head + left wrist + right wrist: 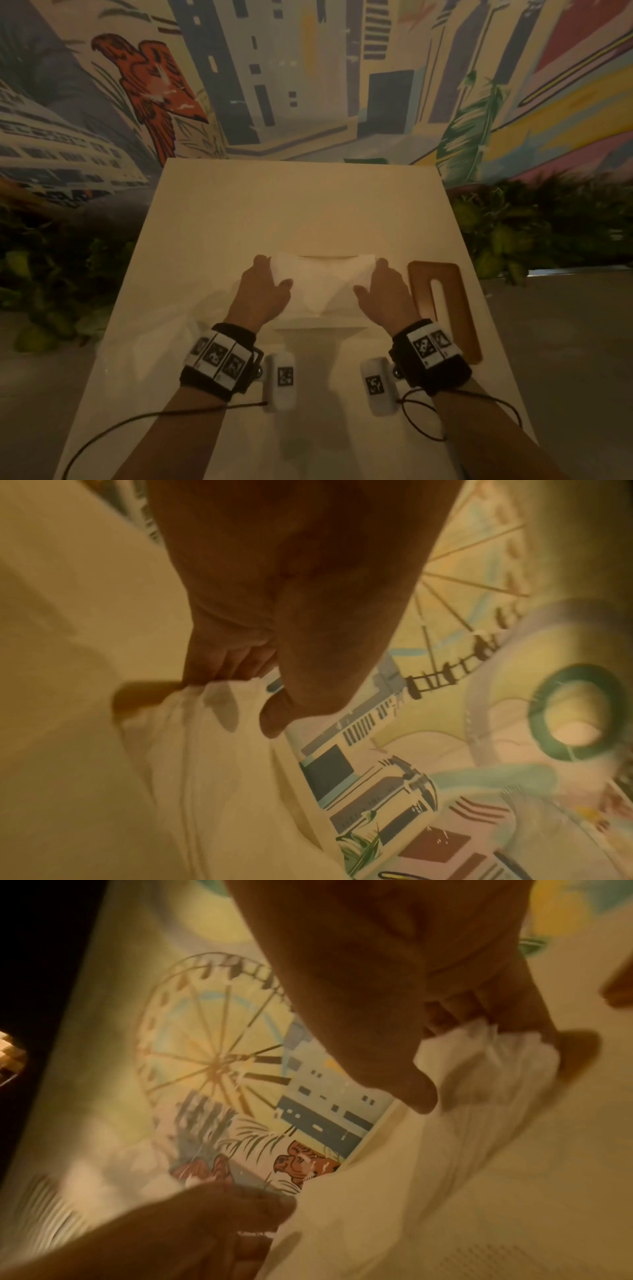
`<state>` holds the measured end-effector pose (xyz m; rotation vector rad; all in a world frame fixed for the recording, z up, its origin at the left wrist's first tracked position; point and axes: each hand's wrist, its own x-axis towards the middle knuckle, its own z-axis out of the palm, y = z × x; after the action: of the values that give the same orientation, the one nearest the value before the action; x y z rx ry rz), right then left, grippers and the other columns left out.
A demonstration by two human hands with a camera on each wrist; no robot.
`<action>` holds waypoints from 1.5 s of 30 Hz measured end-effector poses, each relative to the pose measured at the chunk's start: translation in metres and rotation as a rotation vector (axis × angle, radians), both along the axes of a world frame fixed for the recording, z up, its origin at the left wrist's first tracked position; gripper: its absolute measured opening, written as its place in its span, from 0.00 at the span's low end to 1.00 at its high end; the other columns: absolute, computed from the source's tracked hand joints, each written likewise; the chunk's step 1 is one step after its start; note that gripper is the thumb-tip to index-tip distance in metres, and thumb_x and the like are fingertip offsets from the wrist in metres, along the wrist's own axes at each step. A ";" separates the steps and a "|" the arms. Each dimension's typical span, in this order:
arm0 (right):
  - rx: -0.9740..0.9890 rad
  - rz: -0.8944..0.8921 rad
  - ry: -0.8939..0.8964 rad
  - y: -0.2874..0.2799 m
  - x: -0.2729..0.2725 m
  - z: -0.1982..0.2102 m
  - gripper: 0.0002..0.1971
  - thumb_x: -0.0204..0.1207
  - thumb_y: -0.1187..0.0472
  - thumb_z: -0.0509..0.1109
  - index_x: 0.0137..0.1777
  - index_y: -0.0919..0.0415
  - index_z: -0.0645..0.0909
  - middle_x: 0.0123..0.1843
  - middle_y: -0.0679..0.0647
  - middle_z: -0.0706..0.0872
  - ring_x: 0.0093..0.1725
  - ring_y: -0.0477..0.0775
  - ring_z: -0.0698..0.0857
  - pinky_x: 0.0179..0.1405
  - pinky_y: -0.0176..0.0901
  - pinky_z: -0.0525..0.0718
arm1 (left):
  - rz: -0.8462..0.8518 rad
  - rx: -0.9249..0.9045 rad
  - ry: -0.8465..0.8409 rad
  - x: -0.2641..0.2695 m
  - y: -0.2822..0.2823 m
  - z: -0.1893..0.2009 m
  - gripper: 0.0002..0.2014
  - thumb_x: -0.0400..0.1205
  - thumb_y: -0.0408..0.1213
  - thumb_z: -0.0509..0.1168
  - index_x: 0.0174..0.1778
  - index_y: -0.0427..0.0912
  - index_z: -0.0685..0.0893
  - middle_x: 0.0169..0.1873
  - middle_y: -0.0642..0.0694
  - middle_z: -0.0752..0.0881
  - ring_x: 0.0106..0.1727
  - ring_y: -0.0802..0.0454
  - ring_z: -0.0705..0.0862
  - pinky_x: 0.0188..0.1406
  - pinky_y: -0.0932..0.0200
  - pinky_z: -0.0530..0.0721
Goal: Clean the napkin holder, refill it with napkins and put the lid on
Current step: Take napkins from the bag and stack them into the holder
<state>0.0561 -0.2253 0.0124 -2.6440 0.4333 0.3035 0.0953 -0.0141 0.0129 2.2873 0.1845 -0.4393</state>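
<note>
A stack of white napkins (322,286) is held by its two ends over the white napkin holder (318,323) in the middle of the table. My left hand (274,272) pinches the left end, thumb on top and fingers underneath. My right hand (371,277) pinches the right end the same way. The left wrist view shows my left hand (246,696) with its curled fingers gripping the napkins (205,750). In the right wrist view, my right hand (441,1058) bunches the napkins (479,1069). The wooden lid (462,308), with a long slot, lies flat to the right of the holder.
The white table (291,212) runs up to a painted mural wall. A crumpled clear wrapper (161,346) lies at the table's left edge. Green plants stand on both sides of the table.
</note>
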 end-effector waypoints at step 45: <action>-0.243 1.104 0.019 0.312 0.016 -0.041 0.19 0.79 0.59 0.67 0.69 0.62 0.74 0.69 0.61 0.77 0.68 0.64 0.76 0.68 0.58 0.72 | 0.309 0.384 0.205 -0.193 0.157 -0.046 0.11 0.84 0.51 0.59 0.52 0.47 0.74 0.45 0.51 0.76 0.46 0.54 0.75 0.46 0.61 0.75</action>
<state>0.0723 0.0868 -0.0281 -2.8397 -1.0975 0.6175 -0.0976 0.1431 -0.0331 2.5213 0.7718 -0.5092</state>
